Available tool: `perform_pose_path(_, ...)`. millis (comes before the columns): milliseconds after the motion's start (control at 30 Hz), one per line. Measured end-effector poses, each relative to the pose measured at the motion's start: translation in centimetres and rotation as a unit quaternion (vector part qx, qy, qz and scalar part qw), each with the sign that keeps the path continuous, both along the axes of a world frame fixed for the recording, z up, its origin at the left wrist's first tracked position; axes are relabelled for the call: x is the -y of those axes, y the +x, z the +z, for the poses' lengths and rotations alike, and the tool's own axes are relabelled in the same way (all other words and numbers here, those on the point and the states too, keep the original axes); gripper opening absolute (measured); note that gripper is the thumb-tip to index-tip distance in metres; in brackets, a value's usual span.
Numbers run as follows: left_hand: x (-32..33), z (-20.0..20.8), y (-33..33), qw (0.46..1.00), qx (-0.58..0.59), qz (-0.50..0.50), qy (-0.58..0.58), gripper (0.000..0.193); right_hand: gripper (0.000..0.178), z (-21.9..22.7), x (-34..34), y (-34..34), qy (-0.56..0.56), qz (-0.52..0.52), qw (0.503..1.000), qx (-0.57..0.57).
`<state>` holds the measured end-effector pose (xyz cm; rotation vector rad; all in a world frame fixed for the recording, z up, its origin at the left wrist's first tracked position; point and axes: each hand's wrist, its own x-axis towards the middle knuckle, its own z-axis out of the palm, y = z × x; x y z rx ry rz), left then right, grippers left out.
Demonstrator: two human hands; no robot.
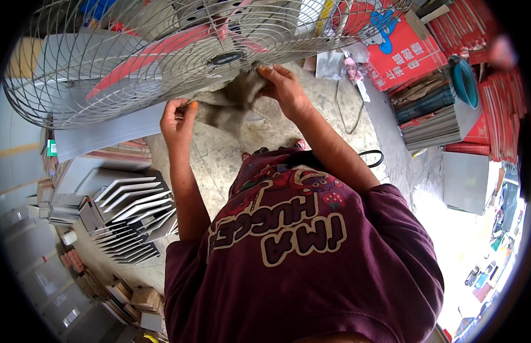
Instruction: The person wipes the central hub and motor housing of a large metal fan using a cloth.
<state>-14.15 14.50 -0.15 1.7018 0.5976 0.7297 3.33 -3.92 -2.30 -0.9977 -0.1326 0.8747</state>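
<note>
A grey-brown cloth (238, 94) hangs stretched between my two hands, its lower part smeared by motion. My left hand (178, 119) pinches one end between thumb and fingers. The other end is gripped by my right hand (281, 88), raised a little higher. Just beyond both hands stands a large fan (162, 63) with a round wire guard and red blades. The cloth overlaps the lower edge of the guard; whether it touches the wires I cannot tell.
Stacked grey panels (131, 206) stand on the floor at left. A red printed carton (400, 48) and piled red flat boxes (500, 114) line the right side, with a teal basin (464, 83) among them. A thin cord (341, 114) lies on the concrete floor.
</note>
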Motion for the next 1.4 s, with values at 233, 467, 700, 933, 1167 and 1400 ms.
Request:
perform_pose_path(233,0.6,0.5,-0.2,1.000,-0.001,0.011,-0.021,0.020,0.012,2.6,-4.2,-0.9,0.061,-0.060,0.994,0.064)
perform_pose_path(467,-0.2,0.3,-1.0,0.998,0.020,0.032,-0.059,0.021,0.013,-0.4,-7.4,-2.2,0.064,-0.045,0.986,0.146)
perform_pose_path(700,-0.1,0.4,-0.6,0.998,0.017,0.020,-0.049,0.020,0.013,-3.6,-8.9,-2.2,0.002,-0.064,0.989,0.134)
perform_pose_path(933,0.3,0.0,-0.3,0.999,0.005,0.022,-0.025,0.022,0.009,-2.0,-5.7,-1.7,0.016,-0.097,0.994,0.050)
perform_pose_path(1167,1.2,0.8,-0.4,0.998,0.034,0.012,-0.047,0.020,0.011,1.2,-4.7,-2.1,0.101,-0.146,0.983,0.056)
perform_pose_path(1400,1.1,1.4,-1.3,0.996,0.054,0.022,-0.068,0.020,0.017,1.7,-7.9,-4.0,0.075,-0.074,0.974,0.201)
